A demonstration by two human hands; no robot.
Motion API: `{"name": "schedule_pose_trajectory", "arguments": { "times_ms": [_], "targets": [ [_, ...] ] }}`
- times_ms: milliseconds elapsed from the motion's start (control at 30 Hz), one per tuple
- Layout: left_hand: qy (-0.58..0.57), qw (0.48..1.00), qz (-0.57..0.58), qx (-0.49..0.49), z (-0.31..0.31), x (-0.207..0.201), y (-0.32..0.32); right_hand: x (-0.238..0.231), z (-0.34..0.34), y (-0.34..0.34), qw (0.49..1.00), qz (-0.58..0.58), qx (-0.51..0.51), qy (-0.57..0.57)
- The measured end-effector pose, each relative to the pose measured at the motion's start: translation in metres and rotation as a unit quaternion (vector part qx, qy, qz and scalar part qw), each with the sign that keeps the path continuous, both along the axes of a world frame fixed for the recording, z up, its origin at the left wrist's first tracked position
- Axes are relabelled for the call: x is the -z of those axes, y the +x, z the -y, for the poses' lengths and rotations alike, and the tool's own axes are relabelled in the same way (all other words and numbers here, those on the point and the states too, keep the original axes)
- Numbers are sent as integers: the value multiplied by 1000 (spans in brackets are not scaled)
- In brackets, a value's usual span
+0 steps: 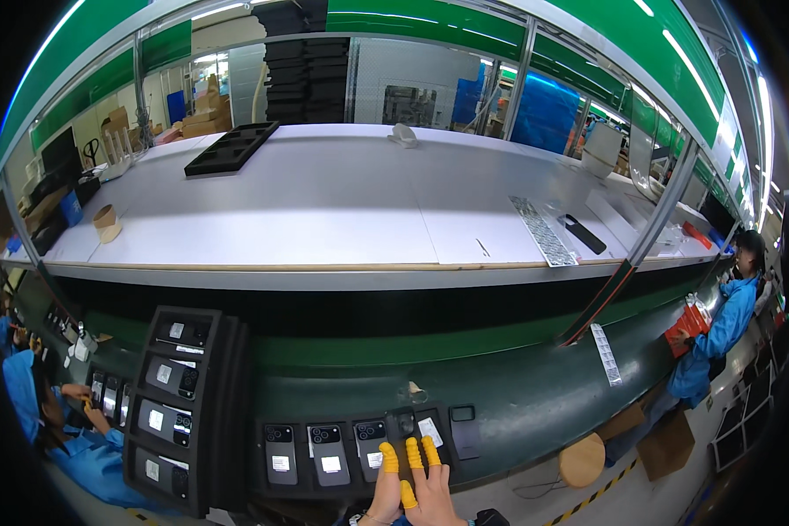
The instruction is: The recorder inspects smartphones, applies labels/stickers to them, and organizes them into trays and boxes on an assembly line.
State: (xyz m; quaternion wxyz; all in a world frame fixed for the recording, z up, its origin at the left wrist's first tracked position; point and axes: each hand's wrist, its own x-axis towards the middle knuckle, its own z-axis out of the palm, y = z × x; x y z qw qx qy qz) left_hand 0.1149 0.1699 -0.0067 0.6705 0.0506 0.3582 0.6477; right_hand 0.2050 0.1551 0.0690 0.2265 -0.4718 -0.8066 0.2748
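My left hand (382,502) and my right hand (432,502) are close together at the bottom middle, with yellow finger cots on several fingers. Between their fingertips a dark, glossy phone (401,422) shows its upper end; its lower part is hidden behind the fingers. Below lies a black tray (298,493) with dark phones in its slots: one at the left (280,454), one in the middle (329,456) and one beside my left finger (369,436). White labels are on them. A white-labelled slot (430,430) is partly covered by my right fingers.
A stack of black trays (223,394) holding labelled phones stands at the left. Right of the near tray lies a dark phone-shaped piece (465,434). A label strip (606,355) lies farther right on the green bench. Co-workers in blue sit left (88,456) and stand right (719,324).
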Motion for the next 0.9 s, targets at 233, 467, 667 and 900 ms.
{"name": "schedule_pose_trajectory", "arguments": {
  "times_ms": [233,467,667,900],
  "targets": [
    [0,1000,-5,-9,-9,-2,21,13,-9,20,1000,11,-17,20],
    [0,1000,-8,-1,-21,-6,31,9,-29,38,997,-51,-59,-12],
    [1,1000,-12,1,-31,-9,34,6,-50,53,995,13,-93,-33],
    [2,1000,-10,-6,-45,-15,33,19,-52,49,994,-54,-99,-1]
  ]
}}
